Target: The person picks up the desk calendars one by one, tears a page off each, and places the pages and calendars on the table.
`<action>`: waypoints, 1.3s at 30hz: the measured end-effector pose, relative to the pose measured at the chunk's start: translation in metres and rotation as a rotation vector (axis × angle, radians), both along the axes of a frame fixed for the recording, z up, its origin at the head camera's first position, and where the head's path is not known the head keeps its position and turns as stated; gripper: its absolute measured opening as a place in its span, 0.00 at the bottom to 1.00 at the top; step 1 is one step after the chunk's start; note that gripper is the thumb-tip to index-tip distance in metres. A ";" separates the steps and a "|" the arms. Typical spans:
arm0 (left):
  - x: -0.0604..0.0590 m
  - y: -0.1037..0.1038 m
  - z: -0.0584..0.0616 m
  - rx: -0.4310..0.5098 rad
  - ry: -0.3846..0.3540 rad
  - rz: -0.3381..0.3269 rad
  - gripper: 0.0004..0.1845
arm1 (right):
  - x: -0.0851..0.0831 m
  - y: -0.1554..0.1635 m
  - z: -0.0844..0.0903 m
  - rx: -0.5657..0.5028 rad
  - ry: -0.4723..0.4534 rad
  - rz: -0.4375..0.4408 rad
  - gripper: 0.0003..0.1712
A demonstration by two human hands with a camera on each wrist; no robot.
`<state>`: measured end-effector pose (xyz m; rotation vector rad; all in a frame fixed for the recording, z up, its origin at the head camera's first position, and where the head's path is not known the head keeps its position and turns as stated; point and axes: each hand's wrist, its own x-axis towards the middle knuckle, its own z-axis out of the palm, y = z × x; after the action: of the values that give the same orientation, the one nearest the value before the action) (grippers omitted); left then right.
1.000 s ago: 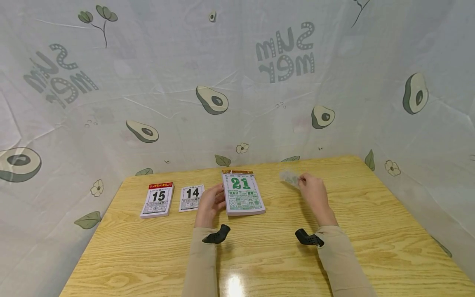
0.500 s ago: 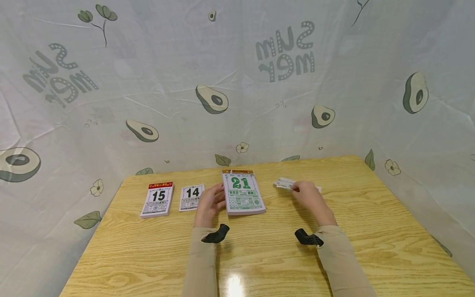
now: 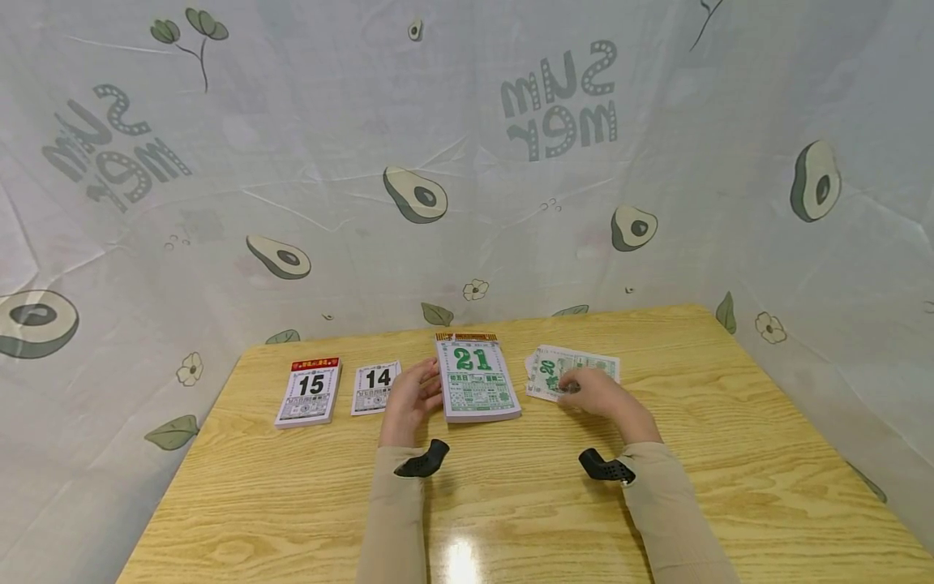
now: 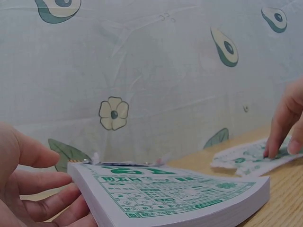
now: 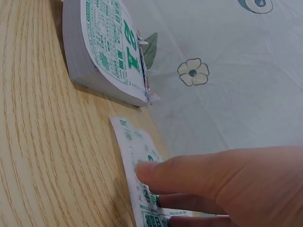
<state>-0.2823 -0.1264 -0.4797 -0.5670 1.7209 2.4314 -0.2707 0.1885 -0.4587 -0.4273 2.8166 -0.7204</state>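
A thick tear-off calendar (image 3: 481,381) with a green 21 lies in the middle of the table. My left hand (image 3: 413,395) rests at its left side; in the left wrist view the fingertips (image 4: 71,189) touch the edge of its pages. To the right of the calendar lies a loose torn calendar sheet (image 3: 540,377) with a green 20 turned sideways, and another paper edge shows from under it. My right hand (image 3: 601,399) is over this sheet, its thumb (image 5: 149,171) and fingers spread on top, touching the paper without a visible pinch.
Further left lie a smaller calendar (image 3: 310,393) with a red header and a black 15, and a loose sheet (image 3: 374,388) with a black 14. A printed cloth (image 3: 511,243) hangs behind the wooden table (image 3: 525,503).
My right hand has brought the sheet down and left, turning it from an upright, blurred position to flat on the table, and its pinch has loosened. My left hand has stayed by the calendar.
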 end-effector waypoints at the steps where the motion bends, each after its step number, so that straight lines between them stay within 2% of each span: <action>1: 0.000 0.000 0.000 0.000 -0.001 -0.001 0.19 | 0.000 0.000 0.000 0.004 -0.010 0.006 0.20; 10: 0.000 -0.001 -0.001 0.014 0.001 0.007 0.19 | 0.001 -0.001 0.001 0.023 -0.020 0.070 0.24; 18: 0.000 -0.003 -0.004 0.001 0.014 0.000 0.21 | 0.001 -0.003 -0.002 0.092 0.022 0.116 0.23; 29: 0.001 -0.007 0.000 -0.023 -0.002 -0.023 0.24 | 0.002 -0.013 -0.009 0.176 0.088 0.079 0.25; 39: 0.002 -0.010 0.002 -0.027 0.012 -0.051 0.23 | 0.002 -0.018 -0.013 0.181 0.061 0.036 0.28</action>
<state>-0.2801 -0.1366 -0.4781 -0.5061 1.7527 2.3852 -0.2688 0.1710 -0.4716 -0.4745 2.8900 -0.4472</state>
